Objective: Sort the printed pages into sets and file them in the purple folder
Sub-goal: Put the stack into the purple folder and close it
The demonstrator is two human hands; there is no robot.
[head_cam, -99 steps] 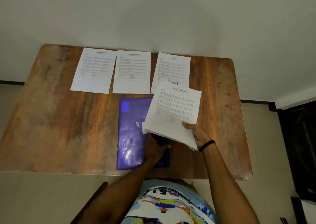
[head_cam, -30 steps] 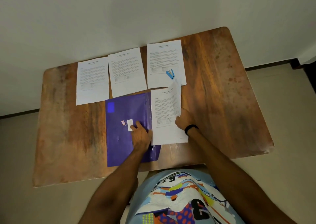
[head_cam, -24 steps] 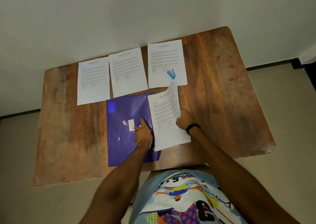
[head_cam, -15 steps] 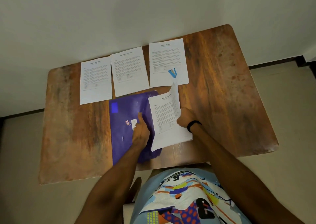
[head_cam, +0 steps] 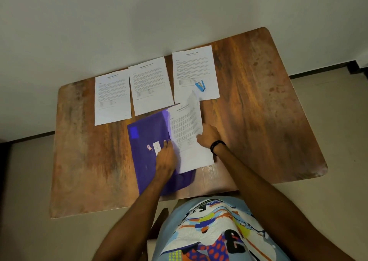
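Note:
The purple folder [head_cam: 149, 141] lies shut near the table's front edge. A stack of printed pages [head_cam: 189, 141] rests on the folder's right part, its top sheet curled up at the right. My right hand [head_cam: 208, 136] grips that lifted right edge. My left hand [head_cam: 166, 158] lies on the folder at the stack's left edge, fingers touching the paper. Three printed pages sit in a row behind: left page [head_cam: 112, 96], middle page [head_cam: 151, 85], right page [head_cam: 194, 71].
A small blue stapler [head_cam: 200, 85] lies on the right page. The wooden table [head_cam: 258, 111] stands against a white wall. A black band is on my right wrist. A chair edge shows below the table front.
The stack was held in the air above the folder, then set down on it. My right hand has since lifted the top sheet's right edge higher; my left hand slid up to the stack's left edge.

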